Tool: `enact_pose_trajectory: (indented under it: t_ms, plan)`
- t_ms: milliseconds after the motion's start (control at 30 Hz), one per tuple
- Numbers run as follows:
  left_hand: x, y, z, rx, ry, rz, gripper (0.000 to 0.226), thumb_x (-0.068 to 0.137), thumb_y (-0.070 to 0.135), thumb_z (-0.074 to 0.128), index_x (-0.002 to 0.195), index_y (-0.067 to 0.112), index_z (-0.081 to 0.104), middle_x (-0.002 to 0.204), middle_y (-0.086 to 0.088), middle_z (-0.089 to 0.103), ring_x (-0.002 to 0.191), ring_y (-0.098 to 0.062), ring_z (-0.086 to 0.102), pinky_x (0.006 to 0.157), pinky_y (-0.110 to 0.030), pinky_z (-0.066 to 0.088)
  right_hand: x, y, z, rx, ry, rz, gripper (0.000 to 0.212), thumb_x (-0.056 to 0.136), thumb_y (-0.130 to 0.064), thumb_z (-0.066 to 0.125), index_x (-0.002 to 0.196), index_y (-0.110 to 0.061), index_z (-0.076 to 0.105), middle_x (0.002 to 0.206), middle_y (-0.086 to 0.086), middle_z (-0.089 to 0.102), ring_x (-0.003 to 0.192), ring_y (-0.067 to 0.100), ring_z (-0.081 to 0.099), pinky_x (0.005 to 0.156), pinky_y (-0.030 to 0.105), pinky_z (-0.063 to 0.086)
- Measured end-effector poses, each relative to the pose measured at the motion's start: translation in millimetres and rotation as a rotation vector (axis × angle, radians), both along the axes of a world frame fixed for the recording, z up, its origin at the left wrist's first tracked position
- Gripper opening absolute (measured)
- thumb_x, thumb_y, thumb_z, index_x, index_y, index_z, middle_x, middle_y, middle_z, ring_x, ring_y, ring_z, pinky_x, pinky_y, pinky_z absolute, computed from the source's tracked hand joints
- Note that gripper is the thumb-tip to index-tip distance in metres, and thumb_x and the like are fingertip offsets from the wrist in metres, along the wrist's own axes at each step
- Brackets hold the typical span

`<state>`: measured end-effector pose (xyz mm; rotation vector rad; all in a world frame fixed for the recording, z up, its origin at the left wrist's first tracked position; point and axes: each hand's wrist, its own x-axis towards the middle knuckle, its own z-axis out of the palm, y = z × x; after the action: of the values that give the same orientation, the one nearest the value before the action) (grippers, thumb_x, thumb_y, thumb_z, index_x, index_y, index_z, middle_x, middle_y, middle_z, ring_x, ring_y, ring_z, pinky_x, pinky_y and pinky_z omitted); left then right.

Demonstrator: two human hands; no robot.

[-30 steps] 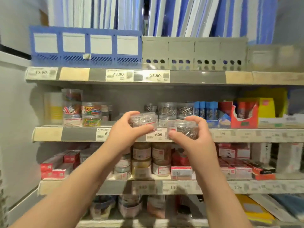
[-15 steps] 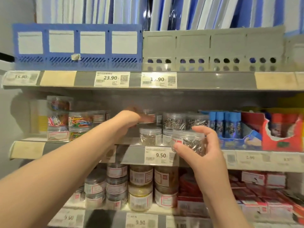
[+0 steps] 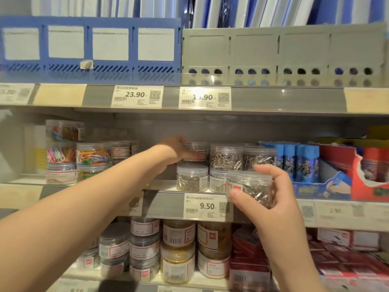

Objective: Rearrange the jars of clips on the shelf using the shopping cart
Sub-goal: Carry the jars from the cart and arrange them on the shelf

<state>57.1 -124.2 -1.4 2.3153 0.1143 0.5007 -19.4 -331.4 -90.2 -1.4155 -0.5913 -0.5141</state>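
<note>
The left hand grips a jar on top of a shelf jar, while the right hand clamps another jar before the shelf.

Two bare forearms are seen: the left forearm is shown from the near left edge, the right forearm from the near right. Both are uncovered up to the frame's border. The left hand and the right hand are bare as well. A short nail can be made out on the right thumb.
</note>
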Motion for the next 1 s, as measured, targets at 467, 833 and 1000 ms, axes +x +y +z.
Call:
enact_pose_trajectory:
  t_ms: [467, 833, 1000]
  plan:
    - [0, -2, 1, 0.110, 0.035, 0.030, 0.080, 0.070, 0.046, 0.075, 0.137, 0.018, 0.040, 0.131, -0.004, 0.052, 0.113, -0.026, 0.053, 0.100, -0.036, 0.042, 4, 3, -3, -0.006, 0.006, -0.047, 0.043, 0.066, -0.025, 0.077, 0.097, -0.040, 0.051, 0.060, -0.037, 0.048, 0.058, -0.011, 0.045, 0.060, 0.015, 0.039]
    - [-7, 3, 4, -0.171, 0.090, -0.096, 0.062, 0.076, 0.023, 0.075, 0.129, 0.018, 0.043, 0.097, -0.003, 0.063, 0.087, -0.018, 0.059, 0.081, -0.033, 0.048, 1, 6, -2, 0.018, 0.017, -0.045, 0.043, 0.068, -0.022, 0.077, 0.097, -0.040, 0.052, 0.059, -0.035, 0.049, 0.056, -0.009, 0.045, 0.059, 0.026, 0.033]
    - [-10, 5, 5, -0.209, 0.129, -0.112, 0.062, 0.076, 0.025, 0.075, 0.129, 0.022, 0.042, 0.089, 0.000, 0.063, 0.082, -0.015, 0.058, 0.063, -0.025, 0.042, 0, 7, -2, 0.020, 0.014, -0.039, 0.043, 0.069, -0.018, 0.076, 0.097, -0.039, 0.051, 0.058, -0.039, 0.049, 0.057, -0.013, 0.047, 0.059, 0.023, 0.034]
